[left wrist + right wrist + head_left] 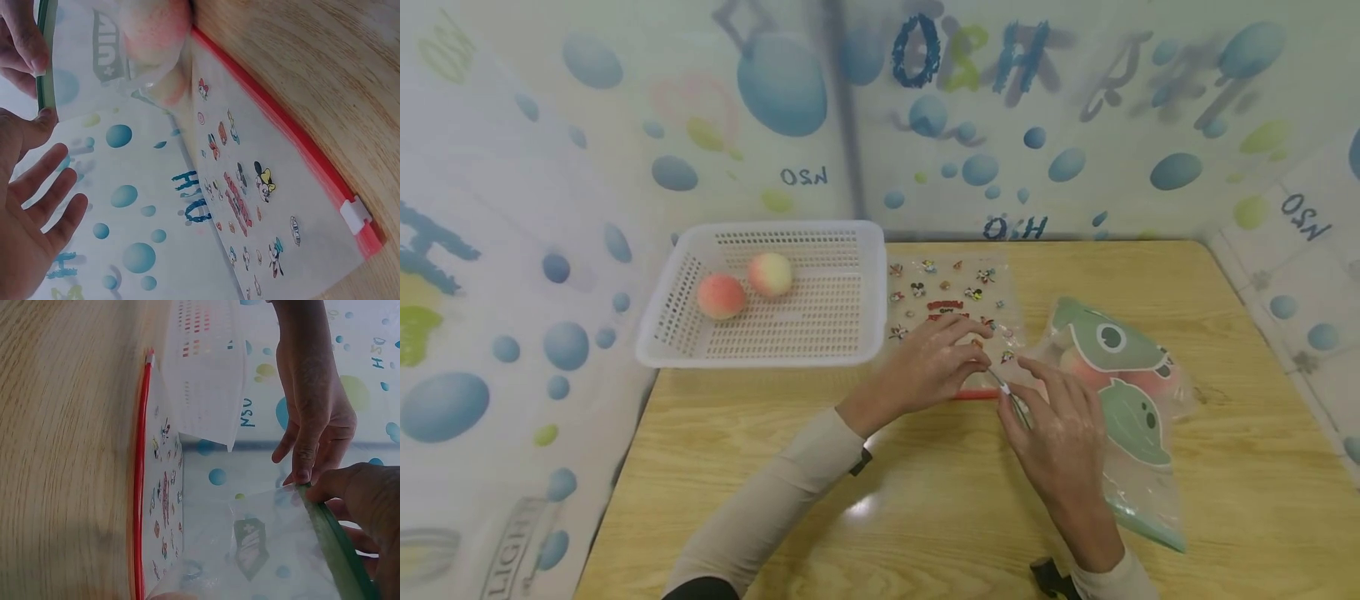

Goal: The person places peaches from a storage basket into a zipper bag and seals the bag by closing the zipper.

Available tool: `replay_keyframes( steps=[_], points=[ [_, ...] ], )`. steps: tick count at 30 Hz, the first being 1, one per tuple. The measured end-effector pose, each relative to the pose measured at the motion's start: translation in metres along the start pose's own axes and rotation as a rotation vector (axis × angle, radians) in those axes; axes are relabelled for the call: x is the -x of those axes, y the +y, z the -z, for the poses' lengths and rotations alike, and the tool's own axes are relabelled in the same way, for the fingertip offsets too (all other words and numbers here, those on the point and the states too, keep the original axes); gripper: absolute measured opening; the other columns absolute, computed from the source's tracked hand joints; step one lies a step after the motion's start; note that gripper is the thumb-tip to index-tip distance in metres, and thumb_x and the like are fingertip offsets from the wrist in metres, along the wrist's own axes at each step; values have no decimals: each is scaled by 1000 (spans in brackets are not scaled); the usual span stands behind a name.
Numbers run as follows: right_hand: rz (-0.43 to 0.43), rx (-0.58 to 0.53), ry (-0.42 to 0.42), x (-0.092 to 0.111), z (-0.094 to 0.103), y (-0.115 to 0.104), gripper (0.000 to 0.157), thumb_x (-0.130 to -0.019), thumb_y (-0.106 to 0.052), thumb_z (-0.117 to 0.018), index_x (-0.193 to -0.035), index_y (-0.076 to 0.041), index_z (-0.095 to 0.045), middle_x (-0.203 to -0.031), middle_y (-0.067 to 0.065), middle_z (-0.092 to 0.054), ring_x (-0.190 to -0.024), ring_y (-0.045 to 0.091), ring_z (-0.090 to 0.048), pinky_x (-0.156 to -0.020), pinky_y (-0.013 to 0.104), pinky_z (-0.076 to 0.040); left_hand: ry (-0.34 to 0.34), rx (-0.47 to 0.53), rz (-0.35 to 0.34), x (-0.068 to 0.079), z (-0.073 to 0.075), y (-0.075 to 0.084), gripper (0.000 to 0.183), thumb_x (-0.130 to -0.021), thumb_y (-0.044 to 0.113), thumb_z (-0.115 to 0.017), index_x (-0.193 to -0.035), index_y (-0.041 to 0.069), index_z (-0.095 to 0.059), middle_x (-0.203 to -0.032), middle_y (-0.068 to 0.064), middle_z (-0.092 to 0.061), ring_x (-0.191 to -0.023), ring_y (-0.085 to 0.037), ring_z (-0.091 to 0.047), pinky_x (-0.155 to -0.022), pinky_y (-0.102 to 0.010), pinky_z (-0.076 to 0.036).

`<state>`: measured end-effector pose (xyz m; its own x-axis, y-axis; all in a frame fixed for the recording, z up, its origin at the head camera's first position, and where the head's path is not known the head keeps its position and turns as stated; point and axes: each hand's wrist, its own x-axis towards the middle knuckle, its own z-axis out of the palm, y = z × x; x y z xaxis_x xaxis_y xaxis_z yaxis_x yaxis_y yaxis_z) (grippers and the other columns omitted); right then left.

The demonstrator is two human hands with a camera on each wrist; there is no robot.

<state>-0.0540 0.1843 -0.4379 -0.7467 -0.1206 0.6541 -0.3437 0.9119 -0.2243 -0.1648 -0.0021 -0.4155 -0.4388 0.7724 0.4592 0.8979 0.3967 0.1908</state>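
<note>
A clear zip bag with green dinosaur prints [1138, 425] holds peaches and has a green zip strip [344, 550]. My left hand [932, 367] pinches one end of that strip between thumb and fingertip. Close by, my right hand [1060, 433] pinches the same strip with thumb and fingers. Between the hands a small white piece [1005, 388] shows on the strip. In the left wrist view, the left hand's [37, 200] other fingers are spread apart. The peaches [156, 31] show through the bag's clear wall.
A white plastic basket [805, 362] stands at the back left with two peaches [721, 297] in it. Flat on the wooden table [737, 467] lies a clear bag with cartoon prints [947, 283], with a red zip edge and white slider [356, 215]. A patterned sheet [1075, 108] forms the back wall.
</note>
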Motion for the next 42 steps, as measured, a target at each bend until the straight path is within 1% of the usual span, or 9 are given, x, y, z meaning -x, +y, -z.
replay_keyframes(
  steps=[6,15,21,26,28,31,36,39,42],
  points=[
    [-7,6,-5,2,1,1,27,-91,-22,-69,-92,3,-77,-123,20,-67,-106,44,-61,-90,59,-45,-20,6,32,-1,-1,0,9,-96,19,-72,-99,14,-79,-128,-4,-65,-122,-20,-57,-111,-28,-35],
    [10,-3,15,8,0,1,32,-93,-25,-63,-92,3,-77,-121,19,-67,-102,43,-62,-87,59,-45,-92,-37,79,-2,2,-3,10,-98,22,-70,-102,18,-78,-133,-1,-63,-127,-19,-53,-113,-27,-32],
    [30,-25,105,12,0,3,33,-93,-26,-60,-90,3,-76,-118,17,-69,-98,43,-64,-81,60,-47,-109,-56,93,-1,1,-7,11,-99,22,-68,-104,19,-78,-134,0,-62,-130,-20,-51,-114,-28,-31],
    [34,-34,146,15,1,4,37,-94,-28,-59,-89,3,-78,-117,16,-70,-94,42,-65,-78,60,-47,-88,-72,92,-1,0,-9,11,-98,22,-70,-104,19,-78,-133,0,-63,-128,-20,-53,-111,-29,-36],
    [36,-34,153,17,1,4,37,-94,-28,-59,-88,3,-78,-115,16,-71,-92,42,-65,-76,60,-47,-71,-93,79,-1,-2,-9,11,-98,23,-71,-103,18,-79,-132,0,-63,-126,-20,-54,-109,-29,-38],
    [43,-34,161,20,2,5,37,-95,-28,-59,-87,3,-78,-113,17,-71,-89,42,-65,-74,59,-46,-47,-130,30,-1,-4,-6,13,-97,23,-71,-106,17,-79,-134,-4,-62,-125,-21,-54,-110,-30,-38],
    [45,-24,162,22,3,4,39,-97,-29,-57,-87,3,-78,-113,17,-70,-90,43,-64,-75,60,-46,-27,-148,-65,-1,-5,9,21,-94,28,-75,-114,22,-79,-143,-9,-55,-132,-26,-48,-112,-36,-37],
    [47,-21,162,20,4,4,40,-98,-30,-57,-88,3,-78,-114,17,-70,-91,43,-64,-75,60,-47,-35,-157,-86,-4,-6,18,18,-93,32,-76,-110,27,-81,-146,-7,-54,-135,-26,-45,-110,-37,-39],
    [50,-25,163,19,4,4,41,-99,-30,-57,-87,3,-78,-114,18,-70,-91,43,-65,-76,61,-46,-42,-172,-88,-6,-6,22,13,-92,30,-77,-105,29,-82,-145,-5,-55,-134,-25,-46,-109,-38,-41]
  ],
)
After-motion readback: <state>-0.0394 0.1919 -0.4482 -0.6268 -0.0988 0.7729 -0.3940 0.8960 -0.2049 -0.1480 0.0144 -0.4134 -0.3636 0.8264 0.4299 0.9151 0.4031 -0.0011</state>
